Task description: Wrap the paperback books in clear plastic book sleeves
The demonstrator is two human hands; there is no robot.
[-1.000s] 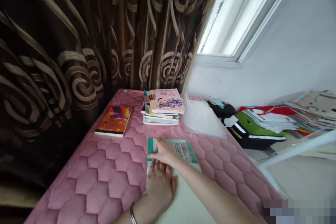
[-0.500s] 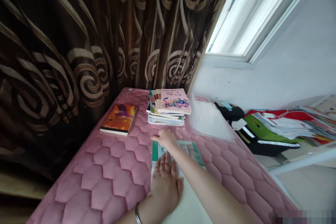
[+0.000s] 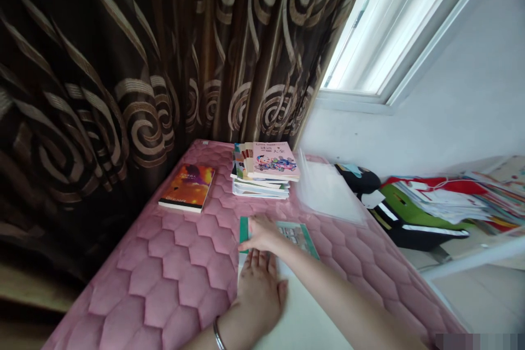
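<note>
A book with a green-edged picture cover (image 3: 296,234) lies flat on the pink quilted surface, partly hidden by my hands. A pale sheet (image 3: 305,306) stretches from it toward me; whether the two are joined I cannot tell. My left hand (image 3: 260,290), with a silver bangle at the wrist, rests palm down with its fingers outstretched over the sheet and the cover's lower edge. Just above its fingertips, my right hand (image 3: 263,234) presses on the upper left of the cover, thumb spread to the left. Its other fingers are partly hidden and slightly blurred.
A stack of books (image 3: 266,169) stands at the back, beside clear plastic sheets (image 3: 330,188). An orange book (image 3: 187,187) lies at left. A dark patterned curtain (image 3: 164,65) borders the pink surface (image 3: 164,262). A green and black bag (image 3: 414,213) and papers fill the right.
My right hand has slid down the cover toward me, from its top edge to just above my left fingertips. My left hand stays nearly in place. The view has shifted slightly.
</note>
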